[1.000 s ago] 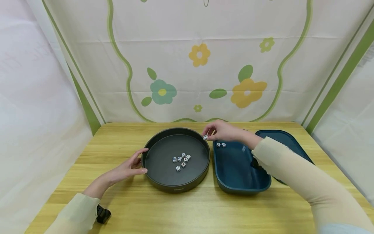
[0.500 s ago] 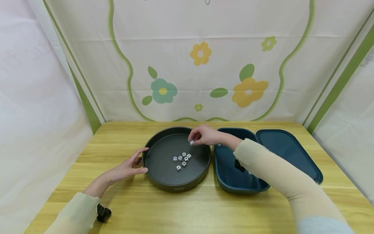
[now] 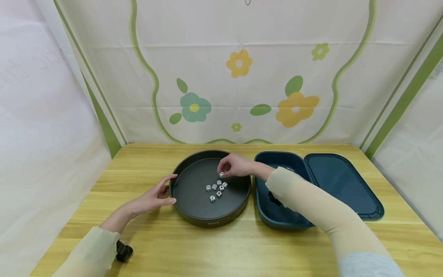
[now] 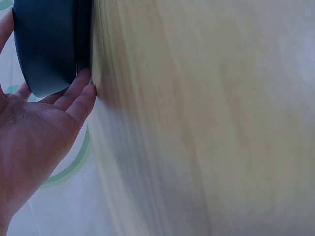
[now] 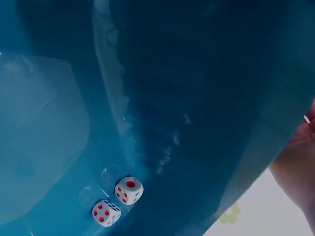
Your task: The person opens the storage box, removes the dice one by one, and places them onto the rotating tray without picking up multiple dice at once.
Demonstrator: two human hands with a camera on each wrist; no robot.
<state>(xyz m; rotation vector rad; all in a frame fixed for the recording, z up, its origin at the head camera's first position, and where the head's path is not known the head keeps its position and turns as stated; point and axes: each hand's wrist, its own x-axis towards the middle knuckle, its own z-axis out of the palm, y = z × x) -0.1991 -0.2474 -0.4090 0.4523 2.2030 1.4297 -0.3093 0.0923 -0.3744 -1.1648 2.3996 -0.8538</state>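
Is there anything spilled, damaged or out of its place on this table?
Nothing stands out. The dice lie inside the round tray, two more dice sit in the blue box, and its lid lies flat beside it.

Pale wooden table (image 3: 242,250), grain running left-right. Behind it, white cloth backdrop (image 3: 242,30) printed with yellow and teal flowers, green wavy border. Plain white cloth on both sides. Soft even light.

Pale cream sleeves (image 3: 322,207), black wrist strap (image 3: 122,252)
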